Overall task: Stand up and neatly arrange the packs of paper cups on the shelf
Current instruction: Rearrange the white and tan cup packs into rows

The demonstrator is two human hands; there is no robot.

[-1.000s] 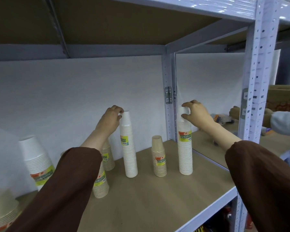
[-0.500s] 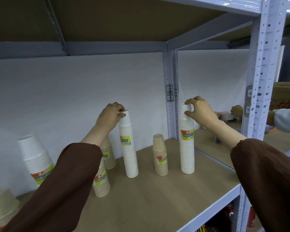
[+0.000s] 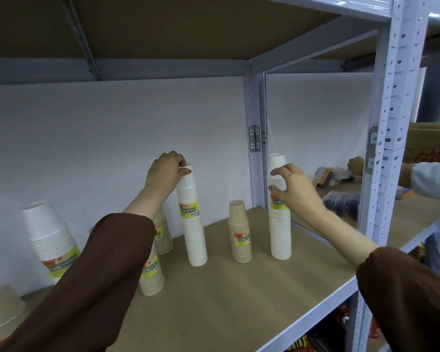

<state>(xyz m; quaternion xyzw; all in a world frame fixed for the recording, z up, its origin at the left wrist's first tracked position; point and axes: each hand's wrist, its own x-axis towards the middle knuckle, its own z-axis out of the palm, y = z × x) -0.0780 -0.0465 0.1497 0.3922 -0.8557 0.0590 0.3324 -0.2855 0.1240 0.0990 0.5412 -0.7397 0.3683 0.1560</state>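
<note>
- left hand (image 3: 166, 171) pinches the very top of the left white pack (image 3: 193, 224); its fingers (image 3: 179, 160) curl over the top cup with the thumb on the near side; the pack stands upright on the shelf (image 3: 226, 308), back towards the wall
- right hand (image 3: 296, 190) sits at the upper part of the right white pack (image 3: 280, 232); its fingers (image 3: 281, 171) are spread and loosely bent, not wrapped round it; it's blurry there, so can't tell if the tips actually touch
- the right white pack stands upright at 3 o'clock from the left one, just beside the grey post (image 3: 256, 153); a short brown pack (image 3: 240, 235) stands between them, apart from both
- my take on the step: these tall stacks look tippy; a pinch right at the top will probably tilt one rather than slide it; I'd nudge slowly or drop a hand lower, line the bases up in a row and turn the labels to the front
- two more brown packs (image 3: 151, 275) stand at 7 o'clock from the left white pack, right by the left sleeve; I reckon pulling that arm back carelessly could knock them
</note>
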